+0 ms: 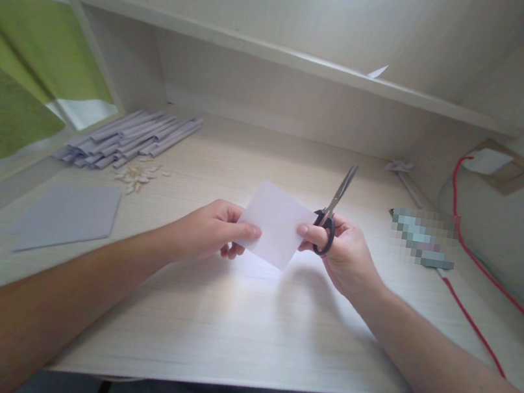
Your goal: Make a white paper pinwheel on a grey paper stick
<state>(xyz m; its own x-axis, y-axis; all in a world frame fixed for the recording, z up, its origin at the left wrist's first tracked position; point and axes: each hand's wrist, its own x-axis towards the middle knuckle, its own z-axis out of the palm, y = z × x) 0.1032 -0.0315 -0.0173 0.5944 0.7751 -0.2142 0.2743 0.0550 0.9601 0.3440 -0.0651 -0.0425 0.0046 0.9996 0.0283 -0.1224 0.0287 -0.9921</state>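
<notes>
A small white sheet of paper [273, 226] is held tilted above the desk between my two hands. My left hand [222, 227] pinches its left edge, thumb on top and fingers curled behind. At its right corner, my right hand [341, 244] pinches the paper while also carrying scissors [338, 198]. The scissors' black handle loops my right thumb, and the metal blades point up and away from me, looking nearly closed. Below the held sheet, another pale piece of paper [258, 268] seems to lie on the desk, mostly hidden.
Rolled paper tubes [137, 138] are piled at the back left, with small pale scraps [140, 175] beside them. A stack of white paper [75, 214] lies left. On the right are a blurred phone [423, 240] with a red cable [473, 327], a paper pinwheel [400, 167] and a wall socket [512, 171].
</notes>
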